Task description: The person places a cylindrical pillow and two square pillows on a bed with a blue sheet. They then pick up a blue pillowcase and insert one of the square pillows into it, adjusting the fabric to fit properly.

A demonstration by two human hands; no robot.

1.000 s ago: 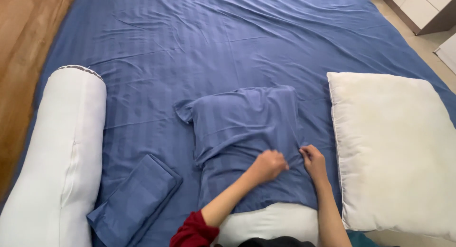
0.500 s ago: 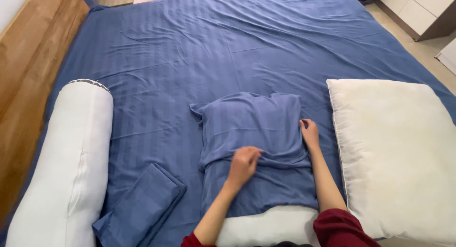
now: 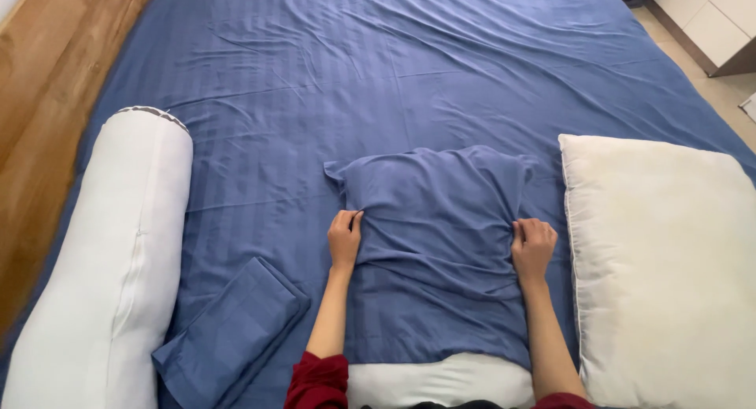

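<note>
Blue-sheeted bed (image 3: 441, 70), wood floor (image 3: 55, 86) on left. Both hands, left hand (image 3: 345, 237) & right hand (image 3: 533, 247), pinch the blue pillowcase (image 3: 437, 220) sides over a white pillow (image 3: 441, 381). Bolster (image 3: 110, 259) left, bare pillow (image 3: 669, 259) right.

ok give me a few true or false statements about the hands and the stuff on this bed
1. Both hands grip the sides of the blue pillowcase. True: the left hand holds its left edge and the right hand its right edge.
2. The pillow is fully covered by the pillowcase. False: a white end of the pillow sticks out at the near edge.
3. A white bolster lies to the left. True.
4. The folded blue cloth rests on top of the bare pillow. False: it lies on the sheet between the bolster and the left arm.
5. The bare pillow is blue. False: it is white.
</note>
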